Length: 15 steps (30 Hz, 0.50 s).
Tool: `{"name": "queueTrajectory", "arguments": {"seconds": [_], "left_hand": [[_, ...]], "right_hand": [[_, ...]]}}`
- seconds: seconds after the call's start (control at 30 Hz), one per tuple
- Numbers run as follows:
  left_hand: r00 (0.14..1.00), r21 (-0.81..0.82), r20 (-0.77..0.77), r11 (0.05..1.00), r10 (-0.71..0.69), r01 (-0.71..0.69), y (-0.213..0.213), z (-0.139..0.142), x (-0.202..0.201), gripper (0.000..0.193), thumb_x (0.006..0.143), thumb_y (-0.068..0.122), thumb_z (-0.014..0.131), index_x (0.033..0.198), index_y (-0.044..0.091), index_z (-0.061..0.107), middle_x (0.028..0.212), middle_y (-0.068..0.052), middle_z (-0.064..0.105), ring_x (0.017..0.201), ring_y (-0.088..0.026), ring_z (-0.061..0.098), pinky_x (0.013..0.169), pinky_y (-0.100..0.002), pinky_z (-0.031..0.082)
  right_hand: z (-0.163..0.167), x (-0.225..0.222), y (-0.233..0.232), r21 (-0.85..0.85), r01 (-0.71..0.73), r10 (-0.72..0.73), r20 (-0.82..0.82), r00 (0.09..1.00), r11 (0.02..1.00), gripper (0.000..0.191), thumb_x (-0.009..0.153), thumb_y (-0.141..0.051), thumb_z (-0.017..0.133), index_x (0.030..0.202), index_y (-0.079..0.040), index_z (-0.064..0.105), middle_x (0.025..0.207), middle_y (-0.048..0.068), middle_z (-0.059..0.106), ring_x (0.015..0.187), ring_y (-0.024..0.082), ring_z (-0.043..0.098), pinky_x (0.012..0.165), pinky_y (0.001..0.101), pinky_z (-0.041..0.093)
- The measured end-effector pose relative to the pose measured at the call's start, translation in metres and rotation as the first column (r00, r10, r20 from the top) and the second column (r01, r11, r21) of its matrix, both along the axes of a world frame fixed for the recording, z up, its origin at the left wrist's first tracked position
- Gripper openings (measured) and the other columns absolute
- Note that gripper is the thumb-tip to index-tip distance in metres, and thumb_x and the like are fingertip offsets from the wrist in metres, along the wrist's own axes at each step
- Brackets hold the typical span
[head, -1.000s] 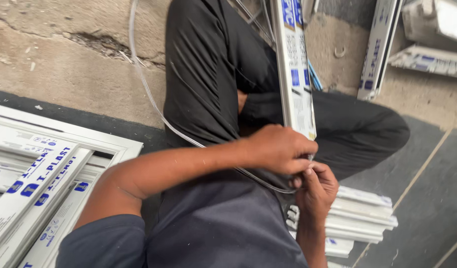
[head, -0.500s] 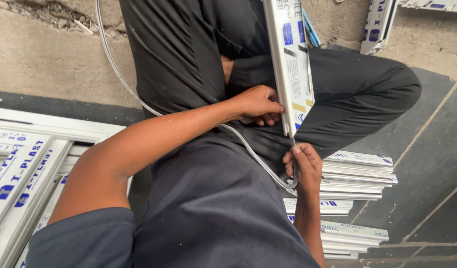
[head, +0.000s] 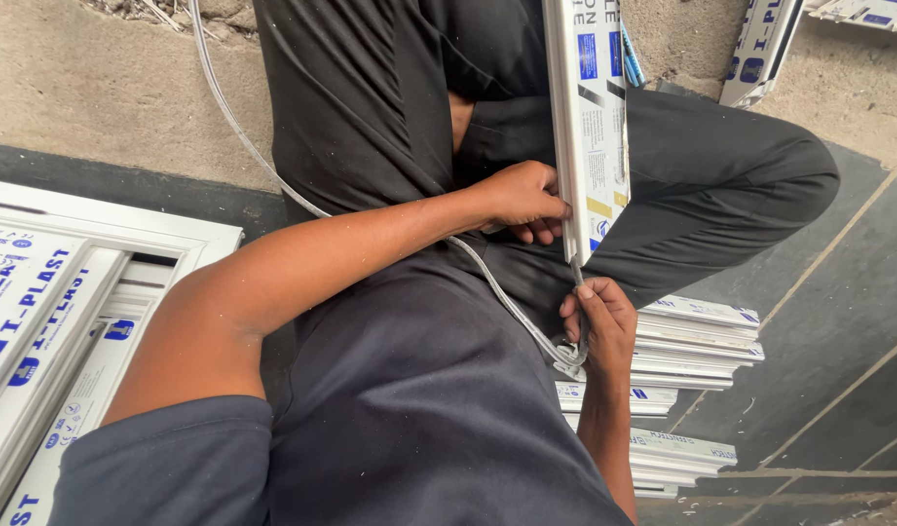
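Left hand [head: 524,200] gripping white plastic strip [head: 590,117] upright over lap. Right hand [head: 597,321] pinching grey cord [head: 497,297] at strip's lower end. Seemingly early on: most cord loose, trailing up across floor [head: 828,321].

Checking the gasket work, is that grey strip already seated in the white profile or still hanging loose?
Mostly loose. The grey strip trails free across the lap and bunches in the right hand, meeting the white profile only at its lower end; the left hand grips the profile.
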State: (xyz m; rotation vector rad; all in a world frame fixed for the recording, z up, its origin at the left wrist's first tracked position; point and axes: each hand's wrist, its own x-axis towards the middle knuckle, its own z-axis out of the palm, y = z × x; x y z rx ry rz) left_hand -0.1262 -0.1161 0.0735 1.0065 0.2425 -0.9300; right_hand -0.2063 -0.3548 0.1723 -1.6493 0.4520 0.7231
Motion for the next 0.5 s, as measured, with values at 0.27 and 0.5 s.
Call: {"name": "queueTrajectory", "arguments": {"seconds": [0.27,0.5], "left_hand": [[1.0,-0.024,-0.004,1.0,0.011,-0.011,-0.002,0.001,0.0,0.033,0.092,0.018,0.066,0.116,-0.004,0.066,0.09,-0.013,0.078,0.07,-0.015,0.076,0.05,-0.024,0.058],[0.999,-0.031,-0.022,0.999,0.03,-0.031,-0.006,-0.004,0.0,0.032,0.091,0.017,0.068,0.113,-0.006,0.065,0.088,-0.012,0.078,0.07,-0.015,0.077,0.05,-0.025,0.059]], "right_hand": [[0.002,0.005,0.001,0.007,0.023,-0.023,-0.011,1.0,1.0,0.014,0.105,-0.013,0.057,0.099,-0.001,0.061,0.075,0.01,0.065,0.049,0.008,0.048,0.045,0.0206,0.039],[0.007,0.013,0.007,-0.065,-0.058,0.057,-0.019,0.998,0.996,0.016,0.106,-0.013,0.057,0.099,0.001,0.062,0.077,0.011,0.066,0.049,0.009,0.05,0.046,0.021,0.04]]}}
